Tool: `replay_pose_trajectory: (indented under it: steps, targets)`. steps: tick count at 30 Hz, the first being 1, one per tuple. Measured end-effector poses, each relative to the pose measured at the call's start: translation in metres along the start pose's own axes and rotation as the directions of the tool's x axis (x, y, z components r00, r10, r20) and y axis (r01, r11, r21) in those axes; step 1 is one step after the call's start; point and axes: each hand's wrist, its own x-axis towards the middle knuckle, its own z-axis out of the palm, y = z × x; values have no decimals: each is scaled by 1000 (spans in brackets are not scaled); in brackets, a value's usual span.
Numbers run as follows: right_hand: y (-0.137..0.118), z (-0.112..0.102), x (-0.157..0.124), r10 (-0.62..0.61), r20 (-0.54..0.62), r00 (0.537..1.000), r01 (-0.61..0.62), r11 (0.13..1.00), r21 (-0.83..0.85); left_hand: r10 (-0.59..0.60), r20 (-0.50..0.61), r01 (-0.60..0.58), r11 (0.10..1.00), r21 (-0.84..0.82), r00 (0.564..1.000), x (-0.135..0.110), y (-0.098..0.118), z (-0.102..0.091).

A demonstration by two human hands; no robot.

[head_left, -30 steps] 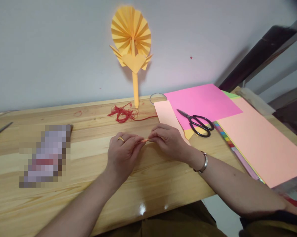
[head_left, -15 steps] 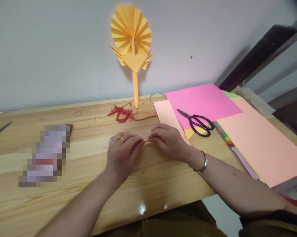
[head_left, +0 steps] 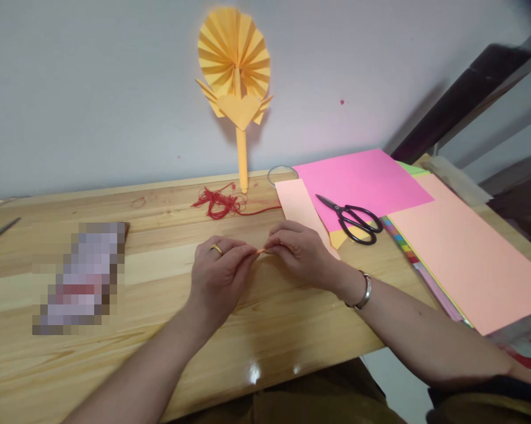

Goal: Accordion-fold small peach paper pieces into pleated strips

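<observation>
Between my fingertips is a thin peach-coloured strip of paper (head_left: 260, 251), mostly hidden by my fingers. My left hand (head_left: 221, 268), with a gold ring, pinches its left end. My right hand (head_left: 298, 252), with a silver bangle at the wrist, is closed on the right end. Both hands are low over the wooden table. Behind my right hand lies a narrow peach paper piece (head_left: 295, 200). A tangle of red string (head_left: 221, 203) sits beyond my hands, one strand running right towards that piece.
A yellow folded-paper fan (head_left: 241, 106) leans upright against the wall. Black-handled scissors (head_left: 358, 222) rest on a pink sheet (head_left: 362, 182). To the right, a large peach sheet (head_left: 468, 253) tops a paper stack. At left are a pixelated object (head_left: 82, 280) and a dark blade (head_left: 2, 231).
Almost nothing differs. Both hands keep the same pinch on the paper strip, in nearly the same place.
</observation>
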Motion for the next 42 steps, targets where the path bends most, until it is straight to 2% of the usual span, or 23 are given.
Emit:
replay_pose_trajectory:
  steps: [6,13,22,29,35,42]
  targets:
    - [-1,-1,1,-9,25,1000,9,1000,-8,23,-13,-23,1000,0,1000,2,1,-1]
    - [-4,-2,2,-31,26,999,31,999,9,-9,12,9,1000,-7,1000,2,2,-1]
    - [-2,-1,3,-110,43,993,114,987,-111,2,15,-2,1000,1,1000,2,5,0]
    - [-3,-3,5,-57,67,996,67,986,-150,-9,27,10,1000,-21,1000,-1,1,1]
    - [-1,-7,6,-23,27,999,27,986,-164,-44,10,43,997,58,999,-1,-2,2]
    - [1,-7,6,-9,26,1000,14,985,-174,-48,11,48,998,44,999,3,1,-1]
